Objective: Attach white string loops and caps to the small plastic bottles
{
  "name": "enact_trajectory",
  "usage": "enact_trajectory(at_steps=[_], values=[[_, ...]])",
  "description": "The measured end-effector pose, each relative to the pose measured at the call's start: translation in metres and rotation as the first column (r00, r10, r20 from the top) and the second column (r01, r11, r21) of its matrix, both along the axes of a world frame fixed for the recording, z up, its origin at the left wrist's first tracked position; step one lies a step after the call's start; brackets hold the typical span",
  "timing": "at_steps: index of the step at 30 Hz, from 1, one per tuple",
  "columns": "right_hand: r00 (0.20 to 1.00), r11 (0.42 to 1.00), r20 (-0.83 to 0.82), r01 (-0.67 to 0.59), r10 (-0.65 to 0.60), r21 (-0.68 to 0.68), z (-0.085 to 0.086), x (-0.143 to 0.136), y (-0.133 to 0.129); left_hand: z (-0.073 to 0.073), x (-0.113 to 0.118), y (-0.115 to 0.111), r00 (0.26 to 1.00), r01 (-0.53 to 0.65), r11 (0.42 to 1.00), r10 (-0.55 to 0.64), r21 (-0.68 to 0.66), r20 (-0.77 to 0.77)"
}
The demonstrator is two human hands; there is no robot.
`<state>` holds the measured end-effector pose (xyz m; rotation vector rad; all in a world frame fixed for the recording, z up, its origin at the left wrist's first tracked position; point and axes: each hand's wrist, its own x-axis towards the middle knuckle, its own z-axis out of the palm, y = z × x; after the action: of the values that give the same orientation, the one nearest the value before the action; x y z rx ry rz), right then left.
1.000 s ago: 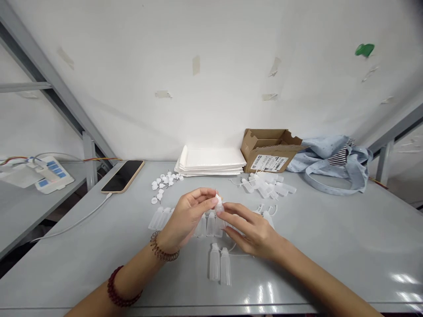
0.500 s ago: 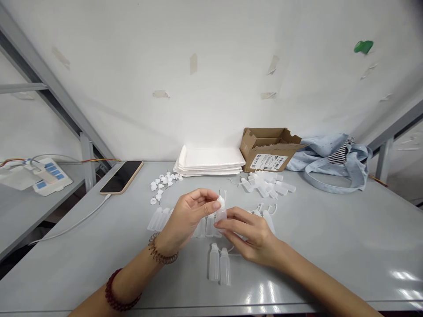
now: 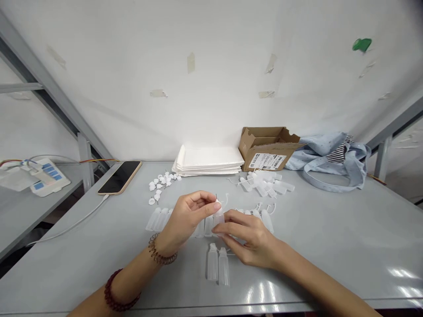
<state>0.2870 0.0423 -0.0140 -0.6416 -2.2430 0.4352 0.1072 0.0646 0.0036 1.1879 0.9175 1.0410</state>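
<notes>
Thumb and fingers of my left hand (image 3: pixel 188 215) pinch a white needle-tipped cap (image 3: pixel 218 203) at the top of a small translucent bottle (image 3: pixel 218 216). My right hand (image 3: pixel 249 233) grips that bottle's body from the right, holding it upright. Two more bottles (image 3: pixel 218 266) lie side by side on the grey table (image 3: pixel 172 286) nearer me. Behind my hands lies a row of bottles (image 3: pixel 158 219), partly hidden by my fingers. Several loose white caps (image 3: pixel 161 181) with thin needles are scattered at the back left.
A phone (image 3: pixel 119 177) with a cable lies left. White envelopes (image 3: pixel 208 160), an open cardboard box (image 3: pixel 269 154) and a light blue cloth bag (image 3: pixel 333 163) stand along the wall. Bottles (image 3: pixel 267 181) are heaped before the box. A power strip (image 3: pixel 49 177) sits far left.
My hands and the held bottle have moved slightly left and down, with the cap still pinched. The whole view has shifted a little.
</notes>
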Motion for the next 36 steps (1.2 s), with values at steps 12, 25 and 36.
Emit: enact_trajectory(at_steps=[12,25,36], values=[[0.990,0.989,-0.139,-0.040,0.020,-0.144,0.011,0.000,-0.005,0.008,-0.003,-0.001,0.995,0.093,0.994,-0.095,0.055,0.036],[0.933,0.655,-0.329,-0.158,-0.146,-0.739,0.013,-0.005,-0.006,0.009,-0.012,0.004,0.989,0.114,0.991,-0.120,0.071,0.087],[0.984,0.979,-0.078,0.151,-0.163,-0.140,-0.004,-0.005,0.000,0.011,-0.002,-0.002,0.914,0.028,0.934,0.120,0.357,-0.387]])
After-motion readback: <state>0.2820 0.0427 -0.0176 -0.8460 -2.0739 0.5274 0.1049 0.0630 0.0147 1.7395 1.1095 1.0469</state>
